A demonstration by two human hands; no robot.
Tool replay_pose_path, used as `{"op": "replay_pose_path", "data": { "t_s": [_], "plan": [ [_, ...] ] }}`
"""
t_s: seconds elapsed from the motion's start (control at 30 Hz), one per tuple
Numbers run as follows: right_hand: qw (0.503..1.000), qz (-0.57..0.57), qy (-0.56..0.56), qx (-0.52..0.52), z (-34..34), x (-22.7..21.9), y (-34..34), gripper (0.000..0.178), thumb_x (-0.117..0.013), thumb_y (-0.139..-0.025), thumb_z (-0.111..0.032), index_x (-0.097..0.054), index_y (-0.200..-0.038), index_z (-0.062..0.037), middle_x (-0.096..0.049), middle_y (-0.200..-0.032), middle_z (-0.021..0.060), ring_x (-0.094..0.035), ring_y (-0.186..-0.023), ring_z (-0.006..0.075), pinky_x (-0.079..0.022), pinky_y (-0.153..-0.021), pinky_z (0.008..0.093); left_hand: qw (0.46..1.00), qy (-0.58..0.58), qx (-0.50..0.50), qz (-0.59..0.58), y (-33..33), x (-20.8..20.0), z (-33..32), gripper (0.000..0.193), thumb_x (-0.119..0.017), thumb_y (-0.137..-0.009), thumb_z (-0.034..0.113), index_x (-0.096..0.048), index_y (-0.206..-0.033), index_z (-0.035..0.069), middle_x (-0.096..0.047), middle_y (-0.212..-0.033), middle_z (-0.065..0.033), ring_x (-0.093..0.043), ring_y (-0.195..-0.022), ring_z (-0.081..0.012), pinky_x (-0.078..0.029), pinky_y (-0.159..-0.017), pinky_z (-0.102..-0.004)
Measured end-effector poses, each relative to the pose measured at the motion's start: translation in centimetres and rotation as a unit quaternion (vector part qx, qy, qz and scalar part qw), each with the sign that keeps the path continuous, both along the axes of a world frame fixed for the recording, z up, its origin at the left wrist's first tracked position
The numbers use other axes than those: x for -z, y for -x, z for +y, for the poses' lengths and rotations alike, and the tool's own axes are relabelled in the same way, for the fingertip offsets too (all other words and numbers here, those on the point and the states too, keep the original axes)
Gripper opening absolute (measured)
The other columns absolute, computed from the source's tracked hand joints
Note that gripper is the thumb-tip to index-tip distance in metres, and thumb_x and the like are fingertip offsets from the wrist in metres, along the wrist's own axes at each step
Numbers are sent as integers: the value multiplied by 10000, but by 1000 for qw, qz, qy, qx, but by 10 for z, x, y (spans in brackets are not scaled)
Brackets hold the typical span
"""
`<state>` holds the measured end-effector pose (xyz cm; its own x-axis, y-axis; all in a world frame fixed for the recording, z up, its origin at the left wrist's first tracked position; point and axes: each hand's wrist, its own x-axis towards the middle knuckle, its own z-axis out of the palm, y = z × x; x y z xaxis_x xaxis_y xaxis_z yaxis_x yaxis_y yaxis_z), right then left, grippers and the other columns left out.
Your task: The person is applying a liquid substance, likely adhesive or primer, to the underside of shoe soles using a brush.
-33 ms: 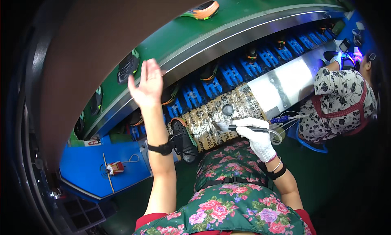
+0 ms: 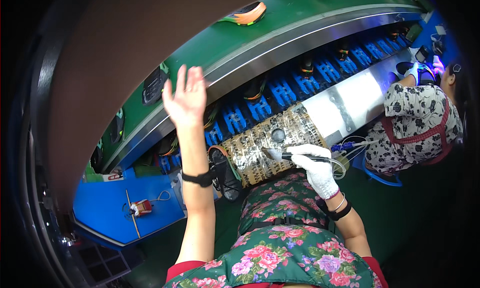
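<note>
My left hand (image 2: 186,102), bare, is raised over the near rim of the green conveyor belt. Its fingers are spread and nothing is in them. In a white knitted glove, my right hand (image 2: 315,168) grips a black-handled brush (image 2: 273,153), whose bristle end points left above the taped bench top (image 2: 250,150). A thin clear hose (image 2: 342,169) loops beside the gloved hand. Close to my left forearm, a dark shoe sole (image 2: 226,175) with an orange edge leans at the left end of the bench. A round dark spot (image 2: 278,134) marks the tape.
Shoe parts, among them a dark sole (image 2: 156,84) and an orange-edged one (image 2: 247,14), lie on the green belt (image 2: 295,20). Beneath it runs a row of blue racks (image 2: 284,93). A blue side table (image 2: 105,208) stands left; a co-worker (image 2: 417,118) sits right.
My left hand has shifted slightly to the right and upward, still spread. The gloved hand and brush are almost where they were.
</note>
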<state>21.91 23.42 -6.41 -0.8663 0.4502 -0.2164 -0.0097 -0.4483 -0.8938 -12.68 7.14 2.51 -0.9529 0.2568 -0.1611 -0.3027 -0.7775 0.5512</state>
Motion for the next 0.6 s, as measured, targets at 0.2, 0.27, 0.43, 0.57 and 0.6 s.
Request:
{"op": "replay_pose_path", "data": {
  "t_s": [0.2,0.27,0.43,0.57,0.6],
  "plan": [
    [995,-11,45,86,12,20,-10,231,-792,-923,9,-836,-1148,34,-838,-1051,113,-694,-784,119,-552,-724,265,788,540,17,295,44,16,167,617,-760,-1029,541,-618,-1554,252,-686,-1327,-146,-636,-1191,-305,-584,-933,-490],
    [993,2,71,97,16,23,-14,227,-788,-927,7,-837,-1147,33,-838,-1045,110,-692,-784,116,-550,-722,263,557,721,-63,408,63,24,192,592,-823,-970,555,-713,-1428,196,-733,-1305,-192,-655,-1232,-355,-583,-952,-436],
    [990,-15,80,113,24,23,-21,223,-779,-940,2,-836,-1154,29,-838,-1035,103,-673,-756,102,-544,-705,252,716,541,-115,427,80,28,164,358,-900,-953,342,-755,-1027,24,-797,-1013,-98,-720,-910,-181,-587,-828,-371],
    [989,-17,93,109,30,14,-25,249,-756,-952,4,-820,-1190,37,-832,-1058,109,-674,-777,107,-545,-716,254,747,525,-44,405,-1,13,43,229,-690,-1118,267,-674,-1175,46,-604,-1151,-26,-640,-1063,-164,-573,-920,-363],
    [989,-10,101,109,31,10,-26,241,-745,-960,-7,-819,-1184,39,-830,-1044,109,-671,-768,111,-546,-712,259,824,438,-31,359,-27,10,18,225,-617,-1138,260,-665,-1152,41,-604,-1168,-43,-622,-1150,-178,-506,-1096,-373]
  ]
}}
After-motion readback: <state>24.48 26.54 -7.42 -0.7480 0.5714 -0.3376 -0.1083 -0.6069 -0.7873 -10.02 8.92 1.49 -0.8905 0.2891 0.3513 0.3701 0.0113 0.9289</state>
